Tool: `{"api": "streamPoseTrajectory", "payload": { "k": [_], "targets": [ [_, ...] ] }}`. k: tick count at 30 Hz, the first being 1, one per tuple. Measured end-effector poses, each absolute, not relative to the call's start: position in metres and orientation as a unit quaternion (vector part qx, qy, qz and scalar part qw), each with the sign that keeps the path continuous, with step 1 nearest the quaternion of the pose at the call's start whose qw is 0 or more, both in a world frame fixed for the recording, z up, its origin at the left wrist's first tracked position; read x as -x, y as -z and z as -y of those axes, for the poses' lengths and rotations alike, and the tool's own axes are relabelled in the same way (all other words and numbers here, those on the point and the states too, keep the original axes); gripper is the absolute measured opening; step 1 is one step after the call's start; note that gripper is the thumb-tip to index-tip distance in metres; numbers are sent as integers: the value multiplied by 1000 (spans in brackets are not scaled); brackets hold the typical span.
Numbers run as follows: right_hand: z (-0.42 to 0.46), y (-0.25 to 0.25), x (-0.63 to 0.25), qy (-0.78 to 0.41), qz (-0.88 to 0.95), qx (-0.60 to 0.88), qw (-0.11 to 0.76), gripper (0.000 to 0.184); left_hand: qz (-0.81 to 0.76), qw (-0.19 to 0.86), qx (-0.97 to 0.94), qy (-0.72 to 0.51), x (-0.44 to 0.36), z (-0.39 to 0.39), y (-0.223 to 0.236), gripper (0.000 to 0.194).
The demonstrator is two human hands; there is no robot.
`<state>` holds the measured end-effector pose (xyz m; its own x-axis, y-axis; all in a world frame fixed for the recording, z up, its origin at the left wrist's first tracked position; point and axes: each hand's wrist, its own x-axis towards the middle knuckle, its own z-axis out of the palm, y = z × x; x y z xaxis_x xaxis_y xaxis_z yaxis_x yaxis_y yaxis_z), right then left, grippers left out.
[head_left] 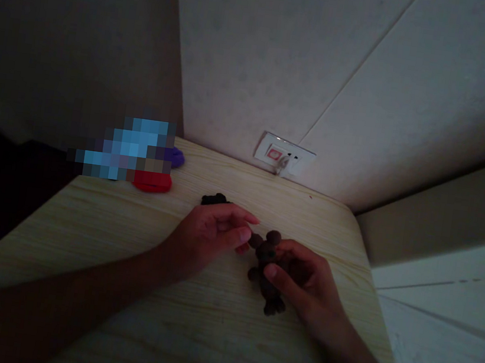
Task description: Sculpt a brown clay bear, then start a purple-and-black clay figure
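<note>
A small dark brown animal figure [266, 277] with round ears, perhaps of modelling clay, is held above the tabletop. My right hand [313, 283] is closed around its side, the thumb across its body and the fingers behind. At the figure's left ear is my left hand [213, 234], its thumb and a curled finger closed at the ear's edge, the index finger stretched out above. Behind the left hand lies a black lump [215, 199], partly covered by that hand; its kind is unclear.
The pale wood-grain table [152, 324] meets the wall, where a socket plate [285, 154] holds a plug. At the back left are a red item [153, 182], a purple item [177, 158] and a pixelated blue item [135, 143]. A white panel [448, 280] stands right of the table.
</note>
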<state>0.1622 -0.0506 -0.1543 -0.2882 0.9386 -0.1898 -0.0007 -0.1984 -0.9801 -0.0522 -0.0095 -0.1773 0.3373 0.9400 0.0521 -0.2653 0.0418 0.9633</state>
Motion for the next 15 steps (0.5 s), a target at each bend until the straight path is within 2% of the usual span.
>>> {"api": "streamPoseTrajectory", "payload": {
  "k": [8, 15],
  "targets": [
    [50, 155, -163, -614, 516, 458, 384, 23, -314, 635, -544, -449, 54, 12, 178, 25],
    [51, 156, -162, -650, 487, 451, 370, 27, -318, 607, -581, -440, 53, 11, 176, 18]
  ]
}}
